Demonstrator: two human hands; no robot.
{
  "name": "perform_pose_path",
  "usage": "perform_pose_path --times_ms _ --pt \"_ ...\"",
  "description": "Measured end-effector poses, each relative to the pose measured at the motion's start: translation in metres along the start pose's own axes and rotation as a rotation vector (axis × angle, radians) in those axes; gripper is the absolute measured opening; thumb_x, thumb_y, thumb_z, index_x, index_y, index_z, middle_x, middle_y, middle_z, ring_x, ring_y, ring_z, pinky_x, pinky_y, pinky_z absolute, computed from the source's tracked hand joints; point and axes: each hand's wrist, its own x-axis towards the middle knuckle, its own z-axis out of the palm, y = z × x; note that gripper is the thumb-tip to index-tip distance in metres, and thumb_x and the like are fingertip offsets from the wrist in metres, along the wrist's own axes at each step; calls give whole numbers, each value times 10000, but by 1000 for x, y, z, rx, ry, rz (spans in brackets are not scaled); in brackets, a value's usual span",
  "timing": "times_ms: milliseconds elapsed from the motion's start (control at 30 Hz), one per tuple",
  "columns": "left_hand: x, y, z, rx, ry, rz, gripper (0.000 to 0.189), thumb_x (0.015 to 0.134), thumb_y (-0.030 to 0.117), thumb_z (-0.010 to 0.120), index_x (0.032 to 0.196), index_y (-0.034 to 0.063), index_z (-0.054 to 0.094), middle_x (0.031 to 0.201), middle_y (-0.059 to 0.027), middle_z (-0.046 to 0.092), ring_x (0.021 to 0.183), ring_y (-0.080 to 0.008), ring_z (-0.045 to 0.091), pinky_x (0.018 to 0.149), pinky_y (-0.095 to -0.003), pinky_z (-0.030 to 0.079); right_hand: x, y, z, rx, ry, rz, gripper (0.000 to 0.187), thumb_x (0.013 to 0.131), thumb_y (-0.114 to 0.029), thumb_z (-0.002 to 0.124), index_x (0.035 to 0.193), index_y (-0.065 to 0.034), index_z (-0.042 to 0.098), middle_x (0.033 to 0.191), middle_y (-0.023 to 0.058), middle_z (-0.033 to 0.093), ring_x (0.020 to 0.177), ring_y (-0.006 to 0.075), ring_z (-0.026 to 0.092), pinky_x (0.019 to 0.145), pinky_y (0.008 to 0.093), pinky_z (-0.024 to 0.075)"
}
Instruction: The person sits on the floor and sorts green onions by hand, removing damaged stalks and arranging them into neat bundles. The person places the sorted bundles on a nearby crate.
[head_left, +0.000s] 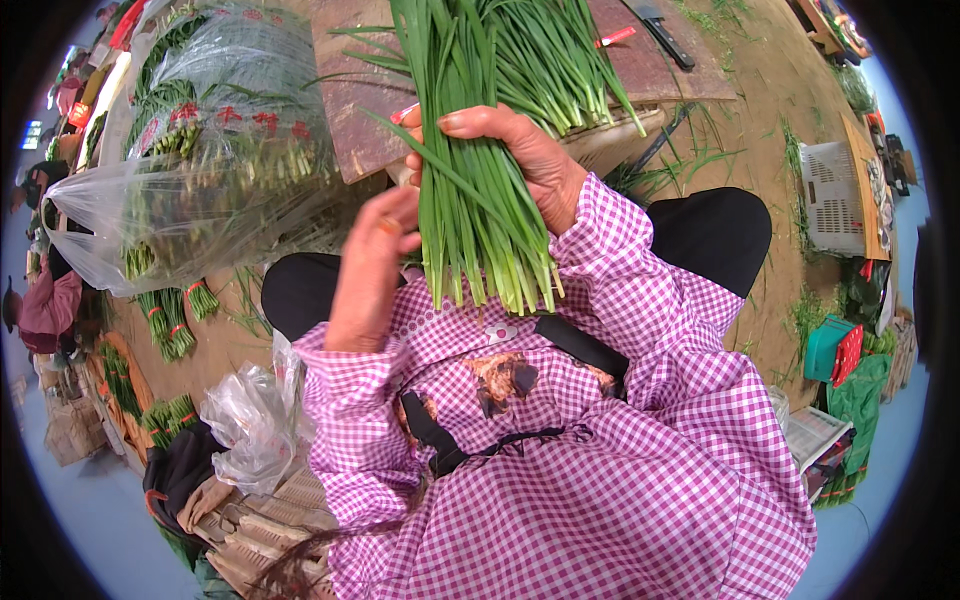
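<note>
A bunch of long flat green leaves, apparently garlic chives, is gripped by my right hand, its thumb across the front. The pale cut ends point down towards my lap. My left hand is blurred, just left of the bunch, with its fingers apart and nothing seen in it. Behind the bunch, more chives lie on a worn reddish board. Red strips lie on the board, one partly behind my right hand's fingertips. A knife with a black handle rests near the board's right part.
A large clear plastic bag full of green bundles stands at the left. Tied bundles lie on the floor below it. Crumpled plastic bags are at lower left. At the right stands a white plastic crate. A person in a dark pink top is at far left.
</note>
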Motion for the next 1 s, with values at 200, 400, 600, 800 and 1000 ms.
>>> perform_pose_path --times_ms 200,400,600,800,1000 --pt "-31 -52 17 -642 -231 -212 778 833 399 736 1374 -32 381 1307 -127 530 1215 -232 522 1017 -383 436 4 22 -13 199 9 62 454 900 -191 591 1310 -11 517 1107 172 643 1047 251 633 947 395 523" --pt "-34 -64 31 -684 -199 -316 618 898 243 635 1384 -18 355 1322 -189 516 1163 -345 575 1006 -529 473 -29 34 -13 7 327 -76 357 952 -242 578 1215 -2 560 1108 102 656 972 171 658 854 320 562" --pt "-34 -69 47 -826 -203 -382 487 935 133 580 1365 5 392 1280 -131 551 1116 -250 603 889 -427 547 -83 45 0 -274 444 18 506 940 -346 600 1247 51 532 1162 128 628 1009 178 633 874 294 521" --pt "-31 -70 55 -805 -191 -420 464 932 129 591 1336 -13 414 1225 -151 578 1025 -262 643 835 -400 566 -78 67 -15 -745 408 -92 542 969 -415 540 1282 25 496 1106 114 614 979 156 587 845 277 489" --pt "-30 -65 67 -737 -180 -364 362 921 128 591 1234 -22 485 1044 -160 628 795 -222 636 703 -305 549 -99 58 -23 -910 566 -73 469 968 -372 540 1234 14 522 1010 110 640 870 165 615 763 278 504"
